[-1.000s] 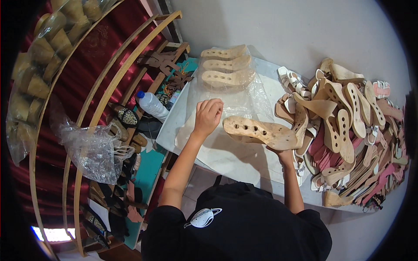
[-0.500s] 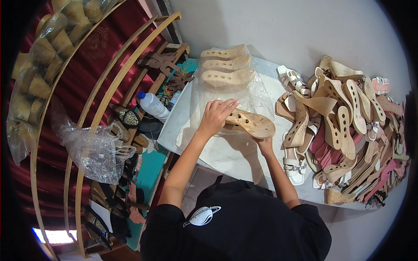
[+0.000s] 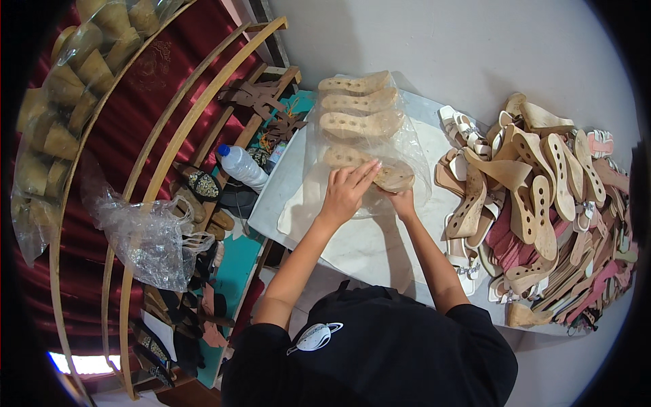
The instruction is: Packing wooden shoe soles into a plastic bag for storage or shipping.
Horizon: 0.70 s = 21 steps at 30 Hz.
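Sole (image 3: 366, 166) under left hand (image 3: 346, 192), on table (image 3: 366, 244)

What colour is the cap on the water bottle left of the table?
Blue; the bottle itself is clear. Shows best in the head view.

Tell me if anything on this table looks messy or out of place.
The row of tan soles on the clear plastic sheet lies neat, and both hands, left hand and right hand, rest on the nearest sole. The heap of soles and sandals at the right is a jumble, some near the table edge.
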### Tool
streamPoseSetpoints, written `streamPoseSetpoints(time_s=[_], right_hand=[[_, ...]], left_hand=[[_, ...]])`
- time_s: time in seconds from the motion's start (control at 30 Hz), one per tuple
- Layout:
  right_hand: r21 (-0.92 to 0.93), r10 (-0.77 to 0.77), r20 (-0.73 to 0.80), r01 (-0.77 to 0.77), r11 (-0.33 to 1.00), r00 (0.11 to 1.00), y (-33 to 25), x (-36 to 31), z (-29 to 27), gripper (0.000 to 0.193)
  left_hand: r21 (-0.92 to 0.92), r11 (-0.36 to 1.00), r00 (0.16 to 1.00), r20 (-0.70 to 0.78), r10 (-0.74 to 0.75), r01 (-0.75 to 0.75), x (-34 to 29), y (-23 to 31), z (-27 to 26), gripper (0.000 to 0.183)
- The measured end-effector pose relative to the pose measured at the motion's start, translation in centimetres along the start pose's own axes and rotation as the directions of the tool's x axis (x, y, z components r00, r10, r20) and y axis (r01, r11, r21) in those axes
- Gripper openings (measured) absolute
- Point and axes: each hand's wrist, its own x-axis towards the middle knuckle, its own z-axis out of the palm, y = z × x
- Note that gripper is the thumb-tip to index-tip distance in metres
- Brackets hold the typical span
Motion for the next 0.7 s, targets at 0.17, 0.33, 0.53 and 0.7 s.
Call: streamPoseSetpoints(time_s=[0.17,0.33,0.53,0.7], right_hand=[[0.217,0.064,0.077,-0.080,0.973,0.995,1.5,3.1,-0.7,0.069],[-0.093,0.089,0.037,-0.086,0.992,0.995,3.1,5.6,-1.3,0.074],[0.145,0.055,0.100,-0.069,0.987,0.993,3.0,7.1,-1.9,0.069],[-0.017,0.033,0.188,-0.031,0.999,0.982,1.5,8.1,-1.6,0.071]], left_hand=[[0.166,0.983,0.992,-0.105,-0.064,0.081,-1.2,2.3,1.5,0.054],[0.001,1.000,0.975,-0.223,-0.010,0.011,-8.0,4.3,6.5,0.051],[-0.426,0.796,0.875,-0.018,-0.483,0.431,-8.1,1.2,9.5,0.055],[-0.791,0.227,0.479,0.093,-0.873,0.568,-6.1,-3.7,13.8,0.060]])
